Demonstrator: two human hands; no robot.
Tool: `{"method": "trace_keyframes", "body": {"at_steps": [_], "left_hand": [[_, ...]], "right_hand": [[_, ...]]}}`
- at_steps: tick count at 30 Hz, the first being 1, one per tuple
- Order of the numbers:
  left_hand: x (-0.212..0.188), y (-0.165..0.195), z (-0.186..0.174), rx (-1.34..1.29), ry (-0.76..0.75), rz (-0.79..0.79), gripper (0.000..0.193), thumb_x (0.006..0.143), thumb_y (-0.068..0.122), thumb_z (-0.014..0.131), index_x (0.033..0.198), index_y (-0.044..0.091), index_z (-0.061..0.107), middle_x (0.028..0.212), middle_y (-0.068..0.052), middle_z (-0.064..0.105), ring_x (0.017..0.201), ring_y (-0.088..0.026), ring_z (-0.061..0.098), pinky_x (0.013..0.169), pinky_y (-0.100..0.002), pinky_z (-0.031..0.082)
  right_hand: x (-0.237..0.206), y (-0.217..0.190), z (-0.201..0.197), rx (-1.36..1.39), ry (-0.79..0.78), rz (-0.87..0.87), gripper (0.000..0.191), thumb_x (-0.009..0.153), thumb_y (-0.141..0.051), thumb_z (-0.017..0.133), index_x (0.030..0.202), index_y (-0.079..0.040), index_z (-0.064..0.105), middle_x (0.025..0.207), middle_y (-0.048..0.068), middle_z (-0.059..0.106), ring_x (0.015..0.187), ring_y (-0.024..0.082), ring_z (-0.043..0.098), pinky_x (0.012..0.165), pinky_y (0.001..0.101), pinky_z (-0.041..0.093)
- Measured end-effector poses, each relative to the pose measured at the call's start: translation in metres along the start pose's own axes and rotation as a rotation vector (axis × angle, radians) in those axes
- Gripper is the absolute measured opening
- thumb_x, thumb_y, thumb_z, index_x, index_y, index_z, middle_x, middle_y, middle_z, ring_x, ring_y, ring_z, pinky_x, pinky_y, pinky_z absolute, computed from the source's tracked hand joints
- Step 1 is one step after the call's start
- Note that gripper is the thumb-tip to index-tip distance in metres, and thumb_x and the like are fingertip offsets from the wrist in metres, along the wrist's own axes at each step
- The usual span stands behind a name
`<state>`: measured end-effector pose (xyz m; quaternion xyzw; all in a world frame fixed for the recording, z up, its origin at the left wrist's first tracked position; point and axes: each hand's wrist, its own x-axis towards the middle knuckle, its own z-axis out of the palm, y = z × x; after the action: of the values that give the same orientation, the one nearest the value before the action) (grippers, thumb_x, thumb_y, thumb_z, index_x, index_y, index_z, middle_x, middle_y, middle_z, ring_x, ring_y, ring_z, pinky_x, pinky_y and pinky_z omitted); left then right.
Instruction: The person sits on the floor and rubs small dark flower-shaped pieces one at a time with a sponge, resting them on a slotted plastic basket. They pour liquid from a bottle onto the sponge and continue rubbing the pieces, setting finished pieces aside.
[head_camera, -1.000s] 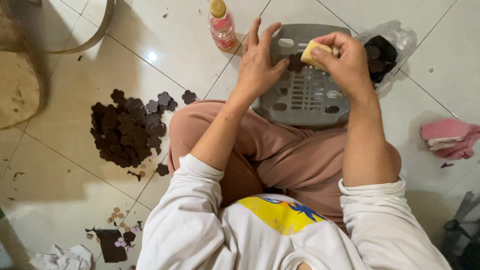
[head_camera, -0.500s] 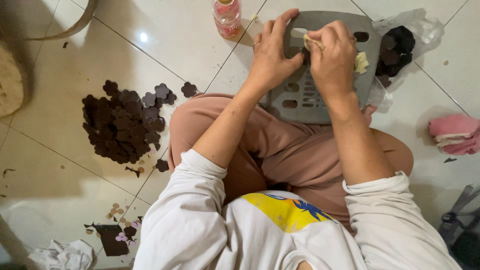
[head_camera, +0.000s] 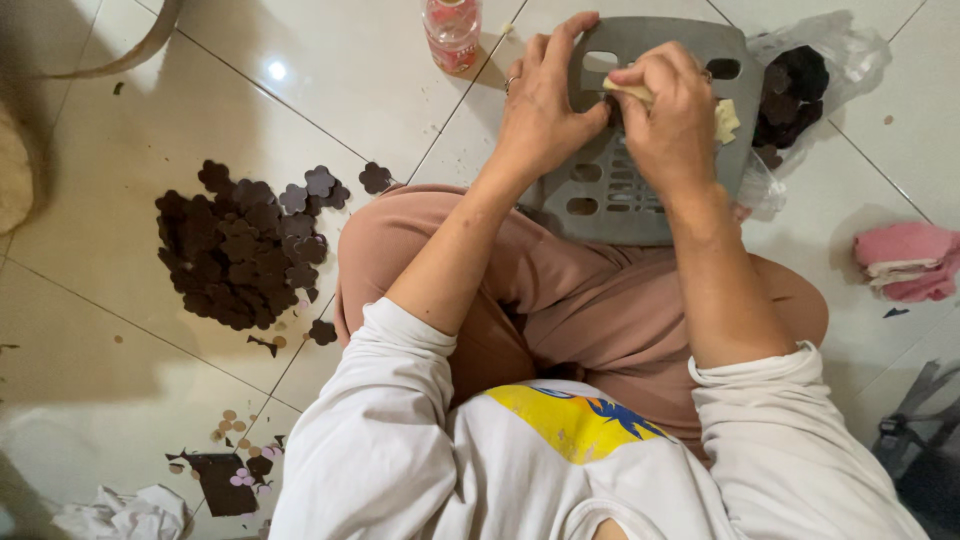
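Note:
I sit on a tiled floor with a grey perforated plastic board resting against my knees. My left hand lies flat on the board with fingers spread, pressing on it. My right hand is closed on a small pale yellowish block, held against the board right beside the left fingers. Something dark lies between the two hands, mostly hidden.
A pile of dark brown flower-shaped cutouts lies on the floor to my left. A clear plastic bag with more dark pieces sits right of the board. A small pink-capped bottle stands ahead, folded pink cloth at right, scraps at lower left.
Both hands have come closer together over the board. The right hand moved down and left with the pale block, from the board's upper right edge towards the middle.

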<state>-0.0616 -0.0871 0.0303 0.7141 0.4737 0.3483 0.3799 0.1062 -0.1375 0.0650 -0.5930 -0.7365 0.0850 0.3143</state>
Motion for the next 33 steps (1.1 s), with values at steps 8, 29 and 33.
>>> {"method": "trace_keyframes", "body": {"at_steps": [8, 29, 33], "left_hand": [[0.0, 0.003, -0.003, -0.011, -0.031, -0.053, 0.089, 0.071, 0.023, 0.087, 0.148, 0.027, 0.042, 0.133, -0.011, 0.054, 0.121, -0.041, 0.054, 0.104, -0.049, 0.048], [-0.001, 0.005, -0.002, 0.041, -0.037, -0.057, 0.09, 0.072, 0.026, 0.087, 0.148, 0.027, 0.04, 0.132, -0.011, 0.055, 0.121, -0.041, 0.055, 0.105, -0.049, 0.047], [-0.001, 0.007, -0.006, 0.012, -0.055, -0.079, 0.091, 0.072, 0.026, 0.087, 0.149, 0.028, 0.039, 0.131, -0.012, 0.053, 0.12, -0.041, 0.056, 0.101, -0.05, 0.049]], "right_hand": [[0.002, 0.001, -0.014, 0.181, 0.046, 0.154, 0.011, 0.099, 0.002, 0.076, 0.109, -0.001, 0.072, 0.106, 0.012, 0.069, 0.093, 0.027, 0.071, 0.079, 0.0369, 0.054], [-0.002, -0.002, -0.002, -0.033, 0.032, 0.021, 0.01, 0.095, 0.003, 0.077, 0.103, -0.001, 0.072, 0.105, 0.012, 0.067, 0.099, 0.031, 0.067, 0.086, 0.0429, 0.052], [0.009, 0.0, -0.004, 0.06, 0.082, 0.089, 0.01, 0.096, 0.005, 0.074, 0.105, 0.0, 0.07, 0.106, 0.012, 0.067, 0.096, 0.029, 0.069, 0.084, 0.0404, 0.054]]}}
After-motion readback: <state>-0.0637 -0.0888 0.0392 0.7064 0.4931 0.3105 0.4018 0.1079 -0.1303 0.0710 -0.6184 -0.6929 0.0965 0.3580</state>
